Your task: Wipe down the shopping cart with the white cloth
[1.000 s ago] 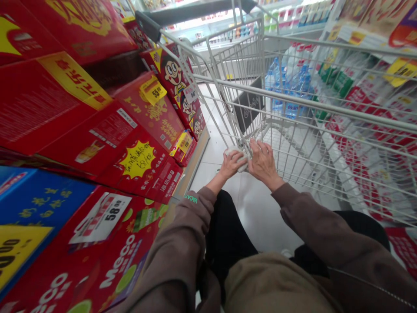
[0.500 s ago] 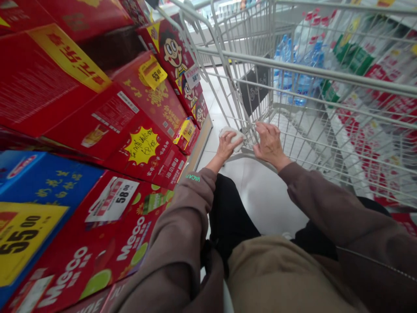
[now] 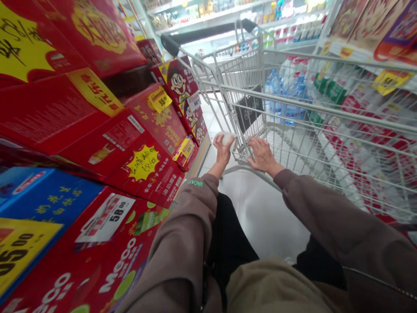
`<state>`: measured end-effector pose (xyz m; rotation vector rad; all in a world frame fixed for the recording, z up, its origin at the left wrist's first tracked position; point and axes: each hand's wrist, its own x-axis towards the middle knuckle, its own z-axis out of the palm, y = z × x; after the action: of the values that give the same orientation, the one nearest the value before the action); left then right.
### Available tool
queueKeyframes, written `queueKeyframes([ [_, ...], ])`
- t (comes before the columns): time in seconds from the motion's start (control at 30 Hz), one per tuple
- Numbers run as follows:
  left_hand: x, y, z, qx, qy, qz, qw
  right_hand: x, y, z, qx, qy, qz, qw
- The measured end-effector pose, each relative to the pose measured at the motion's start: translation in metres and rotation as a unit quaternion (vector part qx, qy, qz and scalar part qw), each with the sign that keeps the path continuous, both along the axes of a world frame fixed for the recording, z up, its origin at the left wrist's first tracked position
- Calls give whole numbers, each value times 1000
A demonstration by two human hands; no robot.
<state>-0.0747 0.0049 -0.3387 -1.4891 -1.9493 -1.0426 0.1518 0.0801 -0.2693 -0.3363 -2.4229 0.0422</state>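
Note:
A metal shopping cart [image 3: 293,104] with a wire basket stands right in front of me, its dark handle [image 3: 208,32] at the far end. My left hand [image 3: 223,151] is closed around a crumpled white cloth [image 3: 229,140], just left of the cart's lower corner. Fingers of my right hand [image 3: 263,155] are curled over the wires at the near lower end of the basket. A dark sign plate [image 3: 249,108] hangs on the cart beyond both hands.
Stacked red drink cartons [image 3: 97,117] with price tags and a blue carton [image 3: 48,191] line the left side. Bottled water packs [image 3: 355,143] and blue-tinted water jugs [image 3: 289,102] stand at the right, past the cart. Stocked shelves [image 3: 208,19] run across the back.
The view has tilted up, bringing the cart's handle and the back shelves into sight. My left hand has shifted slightly with the cloth; my right hand stays at the cart's wires.

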Motion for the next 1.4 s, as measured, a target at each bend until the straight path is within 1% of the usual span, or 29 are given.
queueKeyframes([
  [0.1, 7, -11, -17, -65, 24, -35, 997, -2, 4, -1, 9, 4, 5, 1000],
  [0.17, 9, -20, -24, -88, 41, -61, 993, -3, 7, -1, 15, 2, 9, 1000],
  [0.2, 8, -24, -26, -90, 45, -68, 993, -3, 8, -1, 18, -1, 10, 1000],
  [0.3, 5, -22, -18, -84, 46, -67, 993, -2, 9, 0, 22, -13, 12, 1000],
  [0.4, 8, -4, -5, -51, 42, -47, 997, -1, 10, 0, 23, -17, 10, 1000],
  [0.47, 15, 6, -2, -50, 51, -59, 996, 0, 11, 2, 20, -15, 8, 1000],
  [0.53, 24, 7, -6, -98, 71, -104, 987, 0, 12, 6, 13, -22, 11, 1000],
  [0.63, 35, -5, -16, -186, 102, -186, 959, 2, 12, 16, 13, -52, 18, 998],
  [0.67, 37, -10, -19, -198, 107, -202, 953, 3, 11, 20, 19, -64, 18, 998],
  [0.7, 40, -13, -20, -193, 103, -202, 955, 5, 10, 23, 25, -74, 16, 997],
  [0.77, 47, -12, -18, -146, 77, -162, 973, 12, 6, 26, 40, -86, 11, 995],
  [0.83, 54, -2, -12, -78, 46, -106, 990, 24, 4, 24, 52, -77, 1, 996],
  [0.9, 63, 11, -8, -45, 41, -87, 994, 41, 4, 18, 55, -48, -29, 997],
  [1.0, 71, 21, -11, -72, 70, -116, 988, 64, 13, 9, 54, -36, -60, 996],
  [1.1, 74, 17, -20, -107, 93, -155, 978, 73, 27, 7, 59, -72, -29, 995],
  [1.17, 74, 15, -21, -109, 92, -168, 975, 73, 34, 9, 55, -86, -16, 995],
  [1.23, 76, 17, -14, -89, 79, -158, 980, 71, 36, 10, 53, -92, -17, 994],
  [1.3, 80, 27, -3, -57, 64, -134, 987, 72, 33, 10, 55, -81, -41, 994],
  [1.33, 83, 33, 3, -44, 61, -126, 989, 74, 30, 9, 56, -64, -68, 994],
  [1.4, 90, 46, 11, -33, 60, -122, 990, 81, 26, 7, 52, -14, -144, 988],
])
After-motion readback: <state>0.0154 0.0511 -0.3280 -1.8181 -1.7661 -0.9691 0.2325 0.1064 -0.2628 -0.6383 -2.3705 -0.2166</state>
